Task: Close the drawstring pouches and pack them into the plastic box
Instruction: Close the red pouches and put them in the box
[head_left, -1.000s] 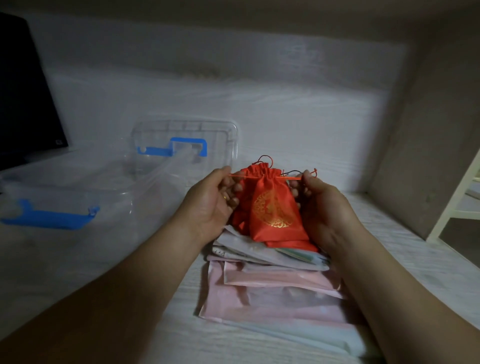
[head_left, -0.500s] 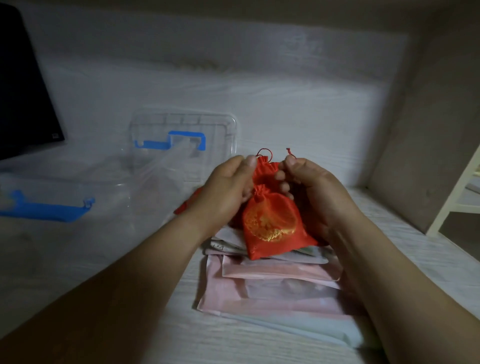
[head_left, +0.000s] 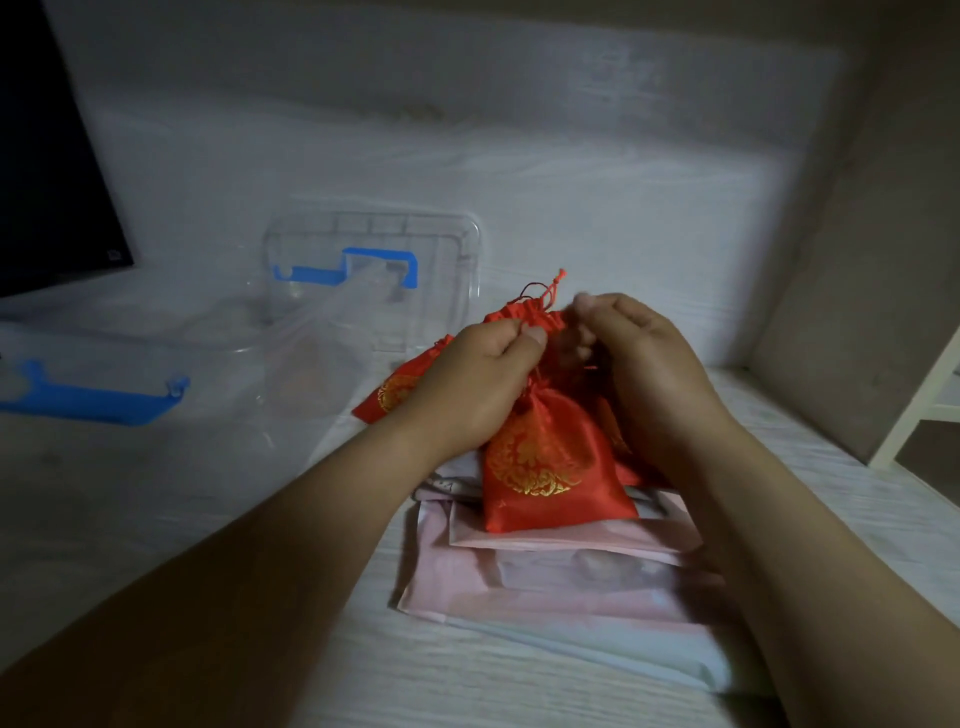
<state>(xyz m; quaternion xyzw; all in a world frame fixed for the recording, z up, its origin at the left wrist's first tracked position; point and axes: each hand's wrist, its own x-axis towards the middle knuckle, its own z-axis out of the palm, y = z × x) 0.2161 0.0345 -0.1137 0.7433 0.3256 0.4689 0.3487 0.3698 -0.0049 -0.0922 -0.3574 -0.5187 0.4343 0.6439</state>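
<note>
Dim light; pale wood-grain desktop (head_left: 156, 519), white wall (head_left: 519, 156) at twelve o'clock, dark screen (head_left: 47, 182) at ten, beige panel (head_left: 857, 260) at two.

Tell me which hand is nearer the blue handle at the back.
Left. The left hand is in front and right of the blue handle; the right hand is farther right, beyond the red pouch's gathered neck.

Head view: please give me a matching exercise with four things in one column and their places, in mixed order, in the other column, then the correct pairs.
Things:
1. red pouch
2. clear lid
3. pink bags
4. black screen

Places:
a. at the far left edge
b. lying flat under the pouch
c. gripped at its neck by the left hand
d. at the back, with a blue handle

Pairs: 1-c, 2-d, 3-b, 4-a
</note>
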